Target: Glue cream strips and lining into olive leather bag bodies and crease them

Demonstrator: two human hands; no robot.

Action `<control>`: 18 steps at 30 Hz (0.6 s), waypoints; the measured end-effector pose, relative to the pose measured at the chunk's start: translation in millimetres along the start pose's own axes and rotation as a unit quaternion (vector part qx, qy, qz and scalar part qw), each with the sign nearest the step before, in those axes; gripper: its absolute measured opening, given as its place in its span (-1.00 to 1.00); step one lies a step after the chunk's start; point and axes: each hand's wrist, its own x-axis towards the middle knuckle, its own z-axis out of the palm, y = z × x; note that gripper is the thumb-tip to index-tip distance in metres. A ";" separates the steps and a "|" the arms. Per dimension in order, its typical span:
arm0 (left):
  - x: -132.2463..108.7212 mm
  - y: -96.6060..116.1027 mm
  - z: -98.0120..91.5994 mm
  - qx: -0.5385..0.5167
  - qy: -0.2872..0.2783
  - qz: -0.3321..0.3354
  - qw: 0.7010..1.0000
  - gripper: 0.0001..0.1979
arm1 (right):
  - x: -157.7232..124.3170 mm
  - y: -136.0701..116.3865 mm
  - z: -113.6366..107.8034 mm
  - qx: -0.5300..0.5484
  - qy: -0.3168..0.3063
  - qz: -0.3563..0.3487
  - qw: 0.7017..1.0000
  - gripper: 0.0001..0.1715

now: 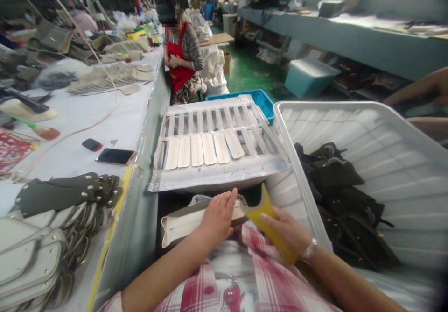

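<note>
My left hand (217,215) lies with stretched fingers on a pale panel with a dark edge (182,226), in front of my lap. The panel's far side is partly hidden under the hand. My right hand (289,231) is closed around a flat yellow piece with a curved notch at its upper end (268,216), held tilted just right of the panel. Beyond both hands stands a white slotted rack (217,179). Several off-white strips with rounded ends (196,149) lie side by side on its nearer row.
A large white bin (301,181) with dark pieces (339,176) stands at the right. On the left table (115,130) are stacked pale panels (31,265), a phone (115,156) and a brush (42,131). A person in a red apron (178,53) sits beyond the rack.
</note>
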 end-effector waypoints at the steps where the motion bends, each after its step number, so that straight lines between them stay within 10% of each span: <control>1: -2.6 -0.1 1.1 0.006 0.003 0.000 1.000 0.02 | -4.6 -4.2 -3.8 0.047 0.027 -0.035 0.998 -0.57; 6: -11.1 1.5 5.9 0.046 0.013 -0.036 0.998 -0.04 | 15.2 -24.8 15.5 0.302 0.104 -0.202 0.926 -0.62; 18: -8.8 6.7 8.9 0.150 0.034 -0.032 0.988 -0.27 | 87.0 -17.7 56.1 0.214 0.225 -0.271 0.911 -0.51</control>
